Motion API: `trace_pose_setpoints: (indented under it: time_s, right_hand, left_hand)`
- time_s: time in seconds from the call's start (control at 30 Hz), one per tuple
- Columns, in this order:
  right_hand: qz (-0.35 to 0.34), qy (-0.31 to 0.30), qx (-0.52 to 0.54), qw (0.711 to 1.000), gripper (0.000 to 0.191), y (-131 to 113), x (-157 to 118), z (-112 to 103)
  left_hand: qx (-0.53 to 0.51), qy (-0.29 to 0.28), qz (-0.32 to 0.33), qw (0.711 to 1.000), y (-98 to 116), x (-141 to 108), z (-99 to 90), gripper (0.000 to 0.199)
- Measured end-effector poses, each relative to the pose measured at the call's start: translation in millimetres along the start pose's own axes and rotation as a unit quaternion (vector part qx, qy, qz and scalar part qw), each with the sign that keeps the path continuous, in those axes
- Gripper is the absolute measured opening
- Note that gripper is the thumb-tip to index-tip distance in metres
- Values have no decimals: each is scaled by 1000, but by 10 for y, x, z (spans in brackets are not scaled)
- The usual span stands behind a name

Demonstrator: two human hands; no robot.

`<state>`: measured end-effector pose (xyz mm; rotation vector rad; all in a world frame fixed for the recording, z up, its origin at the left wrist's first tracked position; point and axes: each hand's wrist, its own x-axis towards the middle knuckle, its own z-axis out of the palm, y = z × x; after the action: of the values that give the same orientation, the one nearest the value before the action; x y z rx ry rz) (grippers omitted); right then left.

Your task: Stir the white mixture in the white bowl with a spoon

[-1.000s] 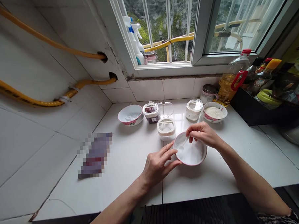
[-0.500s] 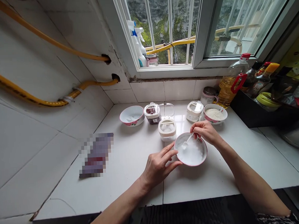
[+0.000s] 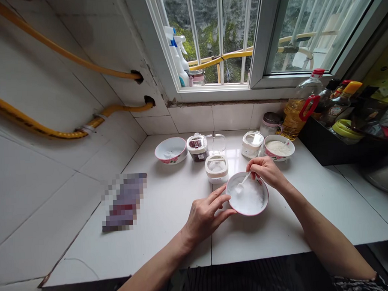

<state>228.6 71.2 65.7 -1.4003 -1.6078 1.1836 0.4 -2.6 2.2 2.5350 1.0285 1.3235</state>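
A white bowl with a pink rim (image 3: 251,205) rests on the counter in front of me, with white grains inside. My left hand (image 3: 208,215) steadies it from the left, fingertips at the rim and thumb lower on its side. In a pinch, my right hand (image 3: 264,170) holds the handle of a small white spoon (image 3: 245,180) over the bowl's far edge. The spoon's head sits in the white grains. Just behind the bowl stands a clear-lidded white container (image 3: 217,172) with pale contents.
Along the back are another bowl (image 3: 171,159), a container with dark red contents (image 3: 197,148), a lidded container (image 3: 252,145) and a bowl of pale grains (image 3: 278,149). An oil bottle (image 3: 297,113) and a black box of bottles (image 3: 322,148) stand right. A blurred packet (image 3: 126,204) lies left.
The spoon's head has turned slightly among the white grains. Both hands and the bowl stay in nearly the same place.
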Motion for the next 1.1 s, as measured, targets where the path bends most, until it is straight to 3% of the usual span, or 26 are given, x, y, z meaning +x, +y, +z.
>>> trace_pose_setpoints:
  time_s: [0.73, 0.87, 1.0, 1.1]
  right_hand:
    - [-3, -21, 69, 997, 16, 4, 73, -62]
    - [-79, -16, -57, 995, 19, -12, 3, -35]
    - [-202, -31, -182, 962, 23, -29, -80, 70]
    - [-191, -66, -161, 966, 23, -40, -103, 107]
  left_hand:
    - [-1, -3, -2, 1000, -11, -6, 0, 30]
    - [1, -4, -8, 1000, -9, -11, 4, 30]
    - [14, -4, -2, 1000, -4, -14, 3, 29]
    - [20, -7, -3, 1000, -3, -16, -2, 29]
